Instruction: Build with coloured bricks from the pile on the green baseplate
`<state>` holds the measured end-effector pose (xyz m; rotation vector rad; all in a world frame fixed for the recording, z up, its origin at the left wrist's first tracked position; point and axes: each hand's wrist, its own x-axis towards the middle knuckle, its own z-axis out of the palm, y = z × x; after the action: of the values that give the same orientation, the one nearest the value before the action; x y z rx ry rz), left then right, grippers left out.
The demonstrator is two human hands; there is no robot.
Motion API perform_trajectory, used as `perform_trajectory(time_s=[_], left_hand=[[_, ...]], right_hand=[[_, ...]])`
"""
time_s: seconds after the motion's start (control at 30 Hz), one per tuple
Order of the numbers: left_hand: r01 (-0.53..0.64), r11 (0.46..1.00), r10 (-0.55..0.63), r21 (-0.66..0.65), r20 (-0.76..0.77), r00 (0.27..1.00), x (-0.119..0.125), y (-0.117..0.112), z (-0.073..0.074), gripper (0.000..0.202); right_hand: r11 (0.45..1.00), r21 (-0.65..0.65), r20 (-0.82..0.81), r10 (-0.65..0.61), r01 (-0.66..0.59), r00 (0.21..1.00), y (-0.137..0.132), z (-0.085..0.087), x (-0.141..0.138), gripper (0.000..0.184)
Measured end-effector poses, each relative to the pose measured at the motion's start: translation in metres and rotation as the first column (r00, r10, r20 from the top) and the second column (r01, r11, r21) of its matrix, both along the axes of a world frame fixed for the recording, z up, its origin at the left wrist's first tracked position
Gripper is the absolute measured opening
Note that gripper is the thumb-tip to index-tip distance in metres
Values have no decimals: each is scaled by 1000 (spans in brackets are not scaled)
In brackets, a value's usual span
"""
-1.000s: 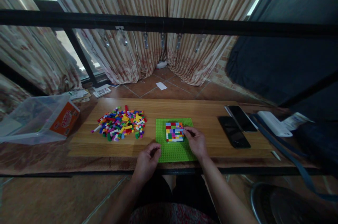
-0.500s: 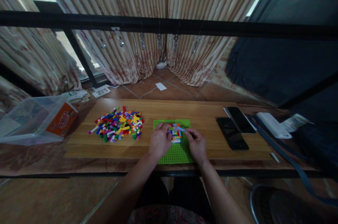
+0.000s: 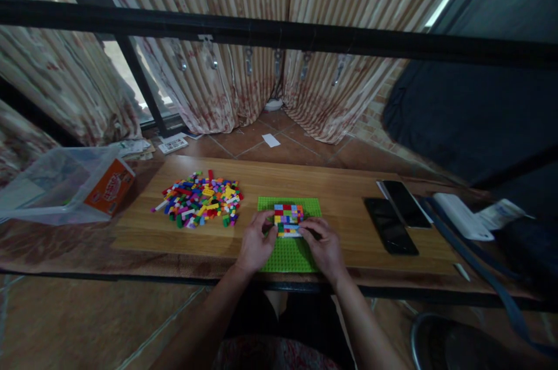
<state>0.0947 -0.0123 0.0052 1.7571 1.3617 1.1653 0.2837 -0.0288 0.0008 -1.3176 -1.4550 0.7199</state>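
A block of many-coloured toy bricks [image 3: 288,213] is built up on a green studded baseplate [image 3: 290,256]. My left hand [image 3: 257,242] rests at the block's left side, thumb and forefinger apart with a gap between them; whether they touch the bricks I cannot tell. On the block's front part lies a long light blue brick [image 3: 291,228]. My right hand [image 3: 323,245] has thumb and forefinger pinched at that brick's right end, the other fingers curled.
A heap of loose bricks [image 3: 203,200] covers the wooden board's [image 3: 143,230] left part. Two dark phones [image 3: 390,226] [image 3: 406,202] lie at the right. A clear plastic box [image 3: 56,178] stands at far left. A black rail [image 3: 279,29] crosses beyond the board.
The light blue brick, held up between both hands before, is now down at the front of the block. My left hand has drawn back to the left, uncovering the bricks. The view has shifted slightly.
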Motion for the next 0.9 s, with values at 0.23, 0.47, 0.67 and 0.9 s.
perform_trajectory(time_s=[0.23,0.47,0.67,0.9], left_hand=[[30,999,-30,-14,42,999,-1,-1,-1,31],[-9,1000,9,3,29,1000,0,-1,1,22],[-33,999,33,11,7,999,1,0,3,19],[-67,996,72,-61,85,994,3,5,-3,16]], right_hand=[[998,-1,89,-60,60,994,2,5,-13,15],[991,-15,70,-131,133,989,5,3,-25,15],[983,9,87,-182,182,979,6,-1,-29,15],[976,-1,84,-217,218,973,6,-3,-33,16]])
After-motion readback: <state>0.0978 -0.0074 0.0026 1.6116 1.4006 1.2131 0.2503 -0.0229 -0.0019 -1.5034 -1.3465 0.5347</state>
